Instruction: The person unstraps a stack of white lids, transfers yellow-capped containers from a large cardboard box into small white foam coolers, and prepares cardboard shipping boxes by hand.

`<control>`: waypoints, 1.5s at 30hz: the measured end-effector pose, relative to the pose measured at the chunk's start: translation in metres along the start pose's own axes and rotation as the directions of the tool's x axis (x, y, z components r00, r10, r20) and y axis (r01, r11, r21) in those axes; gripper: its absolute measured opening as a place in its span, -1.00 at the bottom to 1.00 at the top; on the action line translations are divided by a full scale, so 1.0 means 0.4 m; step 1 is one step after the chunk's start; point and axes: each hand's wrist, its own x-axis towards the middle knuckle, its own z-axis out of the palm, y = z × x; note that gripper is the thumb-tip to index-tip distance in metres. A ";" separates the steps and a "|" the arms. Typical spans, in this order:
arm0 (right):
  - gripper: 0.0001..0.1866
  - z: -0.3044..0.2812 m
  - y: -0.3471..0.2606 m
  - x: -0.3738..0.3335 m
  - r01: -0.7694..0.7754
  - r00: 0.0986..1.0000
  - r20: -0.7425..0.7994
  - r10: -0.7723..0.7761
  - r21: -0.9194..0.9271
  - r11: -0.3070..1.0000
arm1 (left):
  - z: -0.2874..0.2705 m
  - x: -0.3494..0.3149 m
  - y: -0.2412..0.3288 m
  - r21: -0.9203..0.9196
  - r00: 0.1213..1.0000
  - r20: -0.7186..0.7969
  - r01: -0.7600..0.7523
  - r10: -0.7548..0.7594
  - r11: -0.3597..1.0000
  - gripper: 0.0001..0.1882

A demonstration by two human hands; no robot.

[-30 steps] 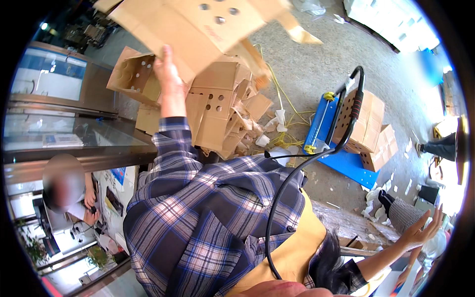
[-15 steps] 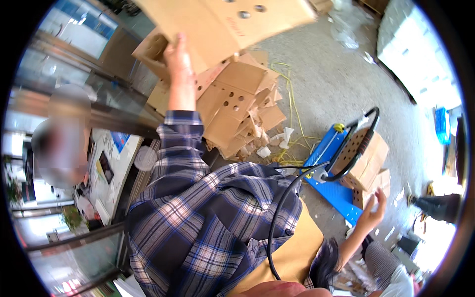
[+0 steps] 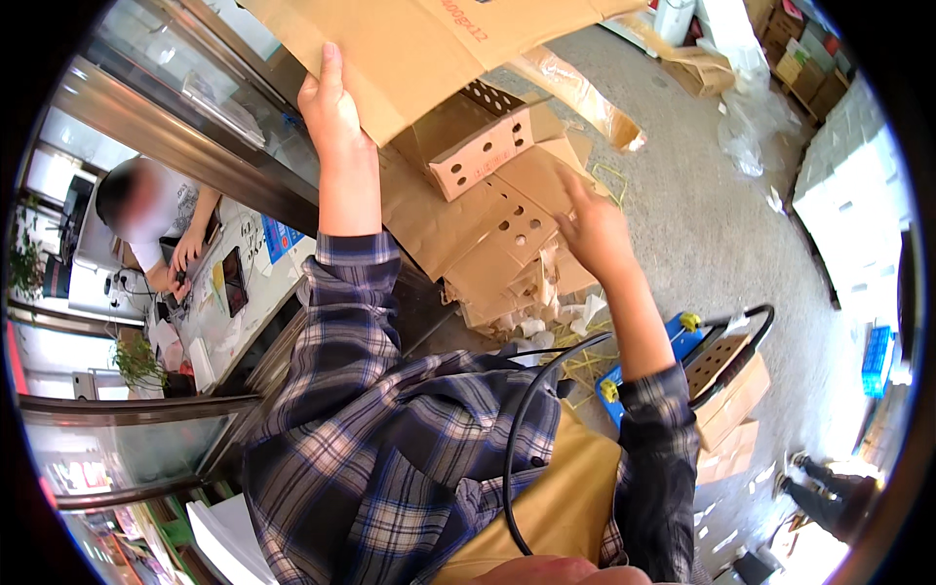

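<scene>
Pinching a cardboard sheet [image 3: 409,68] in my left hand [image 3: 334,112].
It could tip from that one-edge grip; my right hand [image 3: 597,231] is spread.

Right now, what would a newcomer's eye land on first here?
Probably the big carton in the left grip, cut off by the top edge. Next, the cardboard heap below it, with the open right grip in front. Then the blue cart, lower right.

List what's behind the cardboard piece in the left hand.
Visible past the cardboard piece: an open, holed box and flattened cardboard. Whatever lies directly behind it is covered; can't tell what.
</scene>
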 end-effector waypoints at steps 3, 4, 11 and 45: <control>-0.12 0.075 -0.095 0.199 0.086 0.983 0.160 -0.088 0.020 0.996 | -0.038 0.018 0.032 0.054 0.996 -0.074 -0.037 0.041 0.998 -0.51; -0.09 0.129 -0.081 0.243 0.102 0.966 0.236 -0.107 0.030 0.994 | -0.042 -0.012 0.030 0.060 0.994 -0.110 -0.019 0.026 0.998 -0.50; -0.66 0.407 -0.005 0.505 0.014 0.998 0.063 -0.020 0.103 0.995 | -0.052 -0.039 0.062 -0.083 0.996 -0.088 -0.023 0.016 0.996 -0.52; -0.54 -1.247 0.030 -1.068 -0.952 0.186 -0.959 0.215 -0.230 -0.204 | -0.048 -0.215 -0.626 0.812 0.850 0.489 -0.362 -0.195 0.458 -0.43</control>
